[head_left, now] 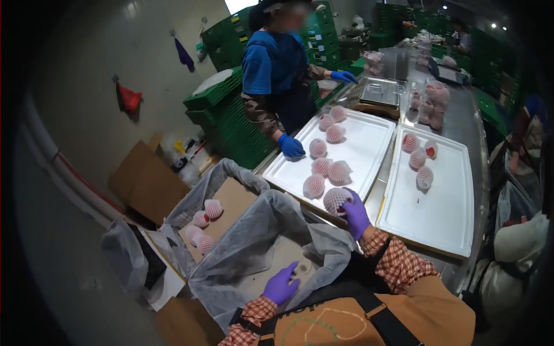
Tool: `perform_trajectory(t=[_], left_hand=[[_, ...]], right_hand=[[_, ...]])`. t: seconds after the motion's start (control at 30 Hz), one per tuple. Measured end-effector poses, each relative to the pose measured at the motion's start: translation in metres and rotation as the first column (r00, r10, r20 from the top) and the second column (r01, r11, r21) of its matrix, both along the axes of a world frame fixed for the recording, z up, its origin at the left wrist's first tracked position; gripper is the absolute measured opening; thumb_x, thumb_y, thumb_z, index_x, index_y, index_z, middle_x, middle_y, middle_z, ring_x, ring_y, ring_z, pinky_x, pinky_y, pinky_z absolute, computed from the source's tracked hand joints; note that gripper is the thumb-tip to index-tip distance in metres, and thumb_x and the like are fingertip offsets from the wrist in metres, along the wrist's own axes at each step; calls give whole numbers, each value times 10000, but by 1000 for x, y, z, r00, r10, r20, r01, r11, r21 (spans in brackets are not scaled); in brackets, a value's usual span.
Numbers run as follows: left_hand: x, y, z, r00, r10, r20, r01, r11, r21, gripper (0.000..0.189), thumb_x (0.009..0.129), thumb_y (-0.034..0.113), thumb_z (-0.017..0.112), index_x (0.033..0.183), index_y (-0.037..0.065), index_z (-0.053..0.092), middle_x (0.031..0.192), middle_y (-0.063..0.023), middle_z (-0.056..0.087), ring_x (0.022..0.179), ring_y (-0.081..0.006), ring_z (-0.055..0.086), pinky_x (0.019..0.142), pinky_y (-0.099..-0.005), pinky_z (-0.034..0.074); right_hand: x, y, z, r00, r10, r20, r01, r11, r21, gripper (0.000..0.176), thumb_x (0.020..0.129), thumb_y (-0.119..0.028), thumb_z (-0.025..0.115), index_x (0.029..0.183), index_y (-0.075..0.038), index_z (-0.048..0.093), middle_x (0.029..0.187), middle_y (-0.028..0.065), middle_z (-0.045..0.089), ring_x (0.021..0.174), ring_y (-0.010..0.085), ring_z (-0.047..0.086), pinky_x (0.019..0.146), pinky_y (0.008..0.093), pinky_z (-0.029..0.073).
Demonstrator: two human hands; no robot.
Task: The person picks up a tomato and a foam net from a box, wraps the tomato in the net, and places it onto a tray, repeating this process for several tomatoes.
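Note:
My right hand (357, 215), in a purple glove, is closed around a round fruit in a foam net sleeve (337, 201) at the near edge of a white foam tray (369, 130). Several other pink-netted fruits (318, 148) lie on that tray, some showing red skin. My left hand (281, 285), also gloved in purple, is over a box lined with grey plastic sheet (231, 282). Its fingers are stretched out and nothing shows in them. Cardboard lies at the bottom of this box.
A second white tray (430, 196) on the right holds several netted fruits. Beyond the lined box, another box holds netted fruits on cardboard (228, 202). A co-worker in blue gloves (291, 146) stands across the left tray. Green crates (222, 127) are stacked behind.

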State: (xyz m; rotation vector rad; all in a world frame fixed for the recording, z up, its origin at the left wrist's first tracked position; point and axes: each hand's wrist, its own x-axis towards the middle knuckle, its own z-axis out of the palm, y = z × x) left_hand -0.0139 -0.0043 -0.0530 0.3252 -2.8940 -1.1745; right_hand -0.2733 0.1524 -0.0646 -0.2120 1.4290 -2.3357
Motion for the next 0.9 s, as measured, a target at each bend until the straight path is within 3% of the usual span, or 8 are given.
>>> perform_trajectory(t=[0.1,0.23,0.3,0.4,0.5,0.7,0.83,0.9], left_hand=[[51,-52,-108,820,-14,572,163,964,-210,563,850,369,568,1339,116,450,1185,-193,588,1062,-356,587,896,-446,464],[63,-53,-157,613,-132,779,198,980,10,513,840,332,574,1301,123,492,1213,-196,580,1123,-354,560,940,-447,451],[58,-50,-154,564,-99,820,148,989,17,503,841,334,569,1292,123,500,1218,-194,580,1129,-351,557,950,-446,447],[64,-57,-187,584,-130,801,226,974,-7,447,844,335,568,1231,112,557,1160,-195,612,1081,-346,587,923,-446,464],[51,-66,-173,477,-177,861,195,977,93,419,837,378,582,1165,119,623,1085,-180,653,1020,-325,625,888,-441,483],[51,-73,-177,558,-47,828,260,958,-120,553,769,493,636,1188,132,614,1085,-171,649,1023,-316,625,889,-428,482],[45,-72,-102,930,177,322,-53,932,-358,702,652,452,769,1178,21,597,1042,-225,648,943,-311,653,822,-385,514],[30,-89,-89,962,262,79,-247,956,-160,680,662,363,810,1177,-11,571,1118,-224,604,1016,-276,620,860,-357,495]], right_hand=[[-25,16,-8,988,-118,-96,125,990,68,583,823,-21,549,1381,-63,387,1309,165,474,1148,265,527,953,311,448],[2,14,-2,871,-113,-478,186,977,108,505,825,-5,529,1325,-33,465,1320,118,488,1213,222,484,1030,310,368],[46,5,9,931,160,-329,-80,967,244,459,838,8,503,1295,-36,509,1209,62,565,1121,173,527,1000,309,395],[110,-5,19,666,570,-481,-491,821,292,361,895,-64,496,1253,-51,532,1174,81,584,1117,183,543,989,319,412],[141,-14,8,303,817,-491,-528,573,627,312,932,-141,504,1238,-137,559,1196,58,610,1053,184,605,922,310,467],[135,-19,-1,382,771,-509,-510,635,580,289,921,-150,517,1204,-132,573,1119,78,634,969,217,631,862,325,495],[134,-20,-5,364,760,-538,-429,650,628,287,931,-171,519,1210,-125,570,1106,73,631,1002,198,615,874,312,482],[123,-25,1,465,787,-406,-578,617,534,343,951,-243,515,1271,-122,532,1174,69,592,1103,173,559,917,328,463]])
